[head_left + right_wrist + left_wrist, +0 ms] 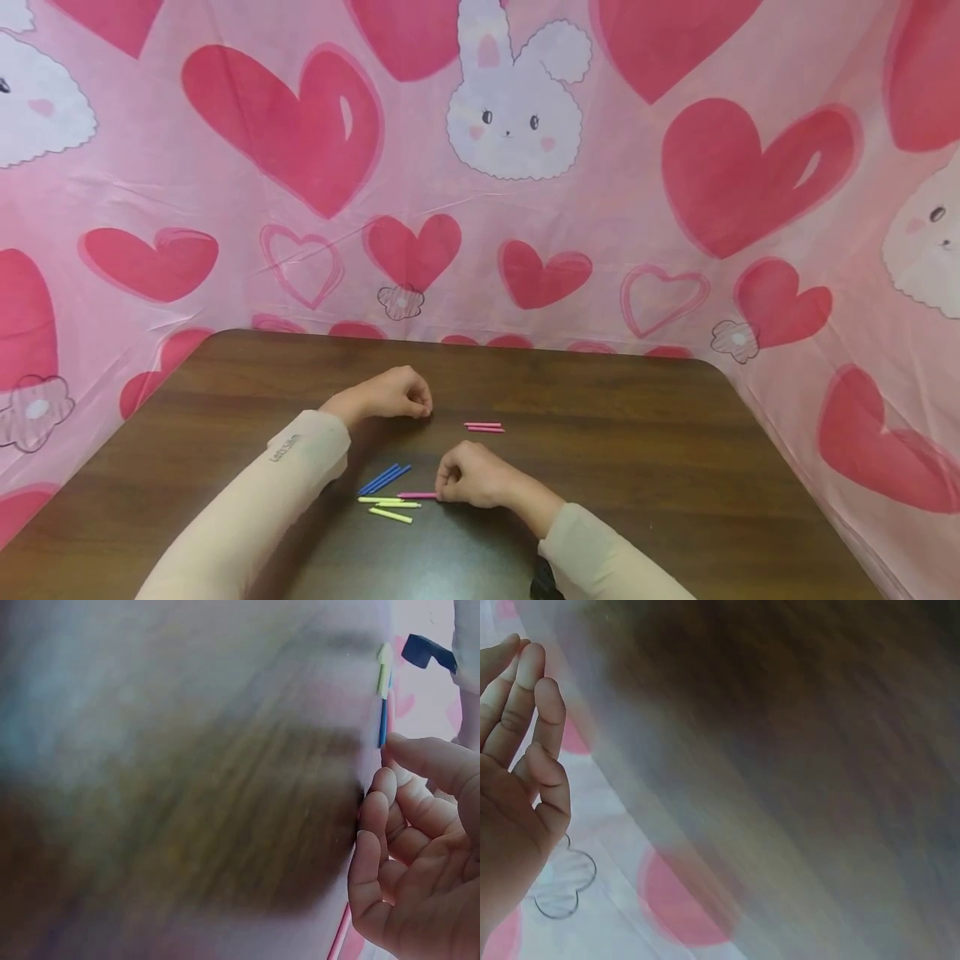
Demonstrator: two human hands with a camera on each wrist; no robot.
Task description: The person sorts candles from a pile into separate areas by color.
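Note:
Thumb and fingertips of my right hand point(474, 477) pinch one end of a thin pink stick point(417, 496), whose other end lies among the small sticks on the table. Several yellow sticks point(391, 515) are beside it, nearest the front, and blue sticks point(385, 478) lie slanted just behind them. Farther back, two pink sticks point(483, 427) rest side by side, between the two hands and beyond the right one. My left hand point(393, 393) is low over the table at the back left, fingers loosely bent, thumb close to the fingertips. Nothing shows in it in the left wrist view.
The dark wooden table point(637, 450) has rounded far corners. A pink cloth point(540, 200) printed with hearts and rabbits hangs behind it and along its sides. A black object point(545, 579) shows by the right sleeve at the front.

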